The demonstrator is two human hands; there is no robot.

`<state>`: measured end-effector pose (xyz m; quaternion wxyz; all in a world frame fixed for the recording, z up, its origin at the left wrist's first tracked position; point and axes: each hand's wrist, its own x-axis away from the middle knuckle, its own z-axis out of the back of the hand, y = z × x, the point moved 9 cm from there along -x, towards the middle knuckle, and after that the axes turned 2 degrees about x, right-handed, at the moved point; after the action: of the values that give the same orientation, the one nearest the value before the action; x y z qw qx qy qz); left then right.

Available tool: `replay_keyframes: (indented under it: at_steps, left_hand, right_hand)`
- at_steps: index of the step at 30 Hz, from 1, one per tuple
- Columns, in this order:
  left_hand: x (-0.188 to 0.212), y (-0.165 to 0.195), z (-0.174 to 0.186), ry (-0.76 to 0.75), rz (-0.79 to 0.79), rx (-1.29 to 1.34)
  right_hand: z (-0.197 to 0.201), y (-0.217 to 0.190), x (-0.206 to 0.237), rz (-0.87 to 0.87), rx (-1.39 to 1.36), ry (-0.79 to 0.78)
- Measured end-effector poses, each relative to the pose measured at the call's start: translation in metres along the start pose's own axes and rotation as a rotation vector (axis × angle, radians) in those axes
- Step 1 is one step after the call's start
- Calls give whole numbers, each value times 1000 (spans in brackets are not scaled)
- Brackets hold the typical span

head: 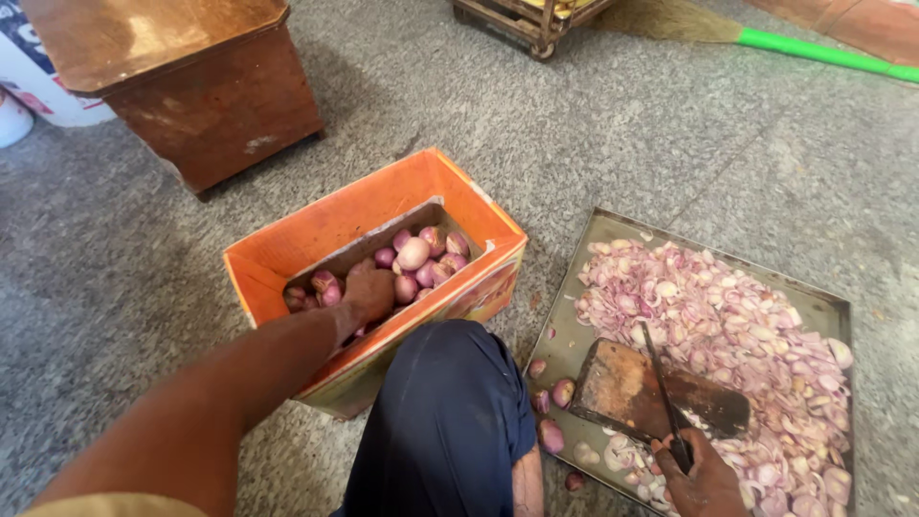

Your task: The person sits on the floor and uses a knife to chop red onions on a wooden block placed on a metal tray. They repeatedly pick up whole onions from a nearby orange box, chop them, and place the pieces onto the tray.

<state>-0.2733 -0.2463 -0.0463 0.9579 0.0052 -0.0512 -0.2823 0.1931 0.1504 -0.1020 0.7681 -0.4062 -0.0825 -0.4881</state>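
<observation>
My left hand (369, 292) reaches down into an orange cardboard box (383, 201) and rests on the peeled purple shallots (421, 260) piled inside; its fingers are hidden among them. My right hand (704, 479) grips the handle of a dark knife (662, 383), whose blade lies across a small wooden chopping block (632, 388). The block sits in a metal tray (574, 335) heaped with sliced shallots (728, 325). A few whole peeled shallots (555, 407) lie at the tray's near left corner.
I sit on a grey speckled floor, my knee in dark trousers (445, 421) between box and tray. A brown wooden chest (201, 86) stands at the far left, a white bucket (38, 86) beside it, a wheeled crate (531, 19) and a green-handled broom (814, 50) behind.
</observation>
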Motion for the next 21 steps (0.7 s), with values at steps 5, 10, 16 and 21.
replay_keyframes:
  at_steps: [5, 10, 16, 21]
  left_hand:
    - [-1, -13, 6, -139, -32, 113]
    - [14, -13, 60, -310, 106, 663]
    - [41, 52, 205, -532, 2, 1443]
    - [30, 151, 236, -643, -33, 1456]
  right_hand:
    - [21, -28, 23, 258, 184, 168]
    - [32, -32, 41, 221, 110, 139]
    - [37, -61, 50, 290, 118, 151]
    - [37, -69, 54, 254, 120, 139]
